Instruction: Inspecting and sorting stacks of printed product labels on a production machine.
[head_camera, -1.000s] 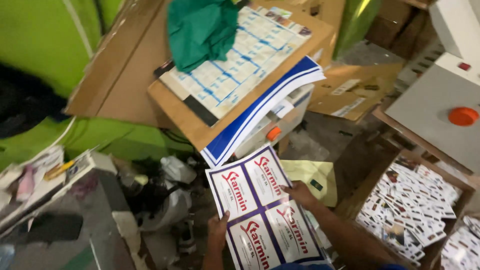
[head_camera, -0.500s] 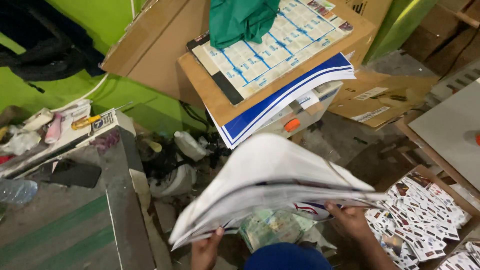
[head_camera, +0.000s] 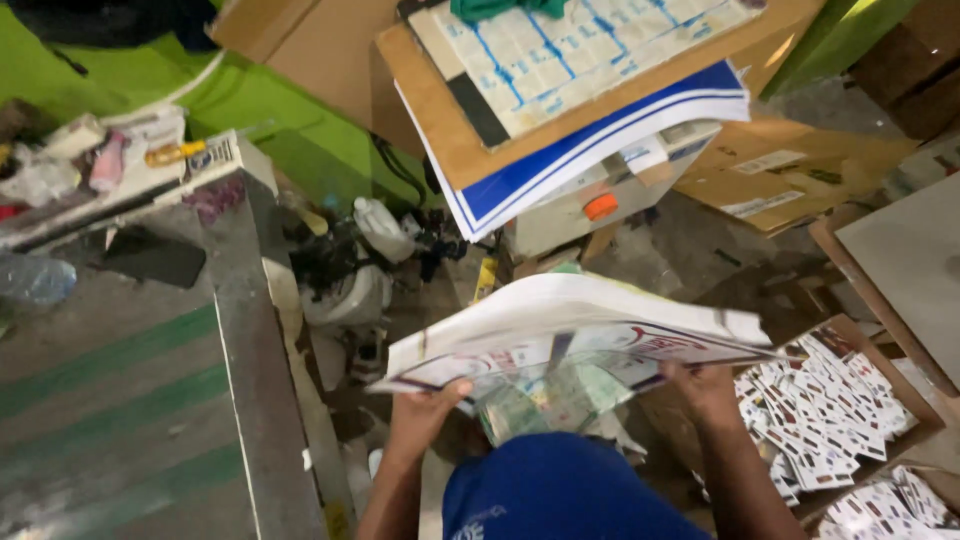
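Held between left hand (head_camera: 425, 405) and right hand (head_camera: 705, 385): stack of printed sheets (head_camera: 575, 325), tray of cut labels (head_camera: 830, 410) to its right, metal table (head_camera: 130, 400) left, cardboard box (head_camera: 600, 90) behind.

I hold a stack of glossy printed paper sheets (head_camera: 580, 325), smooth and slightly curling. Matt brown cardboard (head_camera: 790, 170) lies beyond. The grey bench top (head_camera: 130, 400) beside me looks rough and worn.
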